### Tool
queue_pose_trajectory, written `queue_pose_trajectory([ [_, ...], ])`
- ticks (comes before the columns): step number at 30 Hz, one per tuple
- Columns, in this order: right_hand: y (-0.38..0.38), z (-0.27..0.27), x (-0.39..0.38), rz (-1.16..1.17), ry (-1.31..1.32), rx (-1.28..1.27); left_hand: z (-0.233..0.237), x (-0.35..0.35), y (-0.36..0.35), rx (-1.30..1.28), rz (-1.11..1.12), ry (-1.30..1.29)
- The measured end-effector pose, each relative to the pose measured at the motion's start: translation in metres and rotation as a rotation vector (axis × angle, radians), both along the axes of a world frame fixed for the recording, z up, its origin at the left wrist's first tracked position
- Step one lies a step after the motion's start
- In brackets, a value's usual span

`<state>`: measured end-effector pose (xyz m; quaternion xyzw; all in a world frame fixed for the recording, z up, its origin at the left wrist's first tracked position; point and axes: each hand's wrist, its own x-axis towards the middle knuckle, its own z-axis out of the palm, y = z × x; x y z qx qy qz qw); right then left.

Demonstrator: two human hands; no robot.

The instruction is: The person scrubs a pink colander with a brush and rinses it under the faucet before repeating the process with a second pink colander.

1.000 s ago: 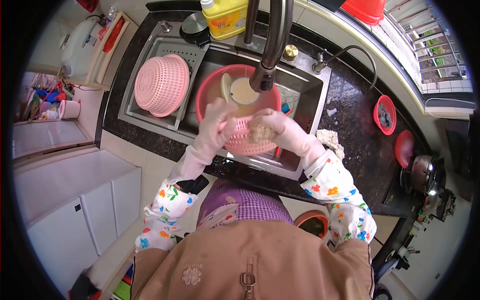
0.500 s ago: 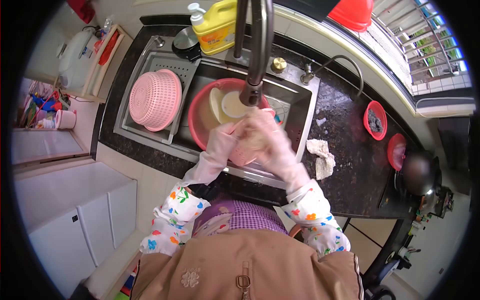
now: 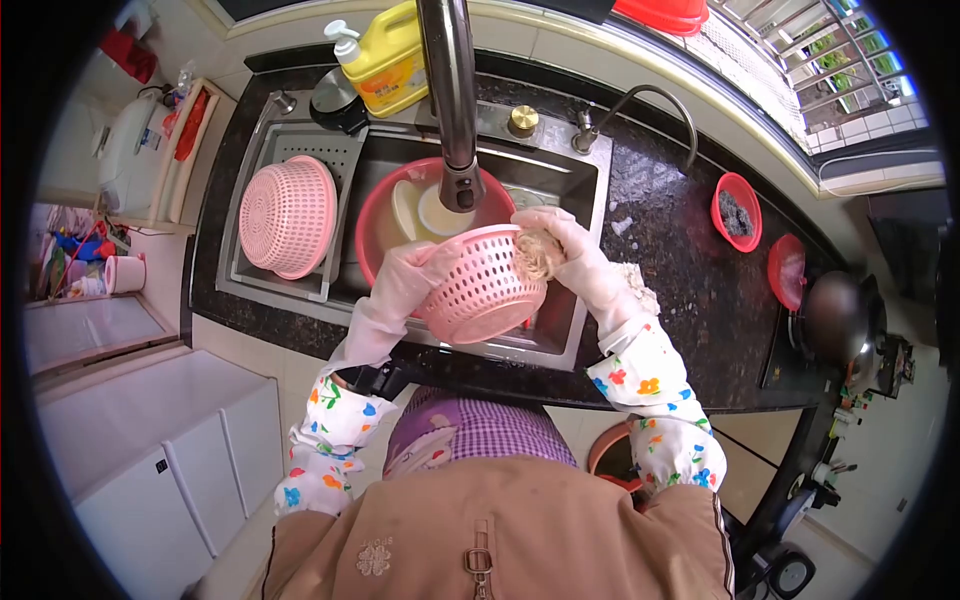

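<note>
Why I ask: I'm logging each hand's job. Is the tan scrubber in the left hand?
No, the right hand holds the tan scrubber, while the left hand grips the pink basket.

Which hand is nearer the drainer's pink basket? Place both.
Left. The left hand is right of the pink basket on the drainer, gripping a second basket; the right hand is farther right, on that second basket's other side, holding a beige wad.
</note>
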<state>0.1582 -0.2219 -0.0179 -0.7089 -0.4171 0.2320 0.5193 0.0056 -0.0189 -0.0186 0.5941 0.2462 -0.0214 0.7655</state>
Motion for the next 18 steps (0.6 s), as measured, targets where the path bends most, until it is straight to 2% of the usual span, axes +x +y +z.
queue_pose_trajectory([
  [3,0.011,0.001,-0.004,0.019,-0.1,0.018,0.003,0.005,0.007,0.141,-0.086,0.032],
  [4,0.021,0.01,-0.005,0.12,-0.233,-0.061,0.002,0.009,0.004,0.14,-0.09,0.036],
  [5,0.026,0.019,-0.005,0.221,-0.365,-0.14,0.001,0.014,0.0,0.267,-0.157,0.025],
  [6,0.026,0.024,-0.004,0.217,-0.361,-0.14,0.0,0.016,-0.002,0.395,-0.224,0.011],
  [8,0.025,0.032,0.004,0.267,-0.224,-0.127,0.002,0.017,-0.002,0.341,-0.217,0.047],
  [9,0.015,0.01,0.012,0.207,-0.14,-0.016,0.003,0.016,-0.002,0.281,-0.205,0.089],
  [10,0.009,0.012,0.011,0.104,-0.084,-0.037,0.007,0.013,-0.002,0.28,-0.203,0.092],
  [12,0.001,-0.012,0.009,-0.086,0.318,-0.065,0.015,0.008,0.001,-0.041,-0.018,0.128],
  [13,0.0,-0.019,0.006,-0.086,0.319,-0.062,0.01,0.006,0.0,-0.038,-0.018,0.129],
  [15,-0.005,-0.032,-0.001,-0.298,0.664,0.081,-0.008,0.003,-0.002,-0.076,0.102,0.11],
  [16,-0.004,-0.033,-0.001,-0.301,0.668,0.082,-0.011,0.003,-0.002,-0.075,0.099,0.113],
  [18,-0.001,-0.035,0.004,-0.58,0.889,0.26,-0.014,0.003,-0.001,-0.063,0.105,0.143],
])
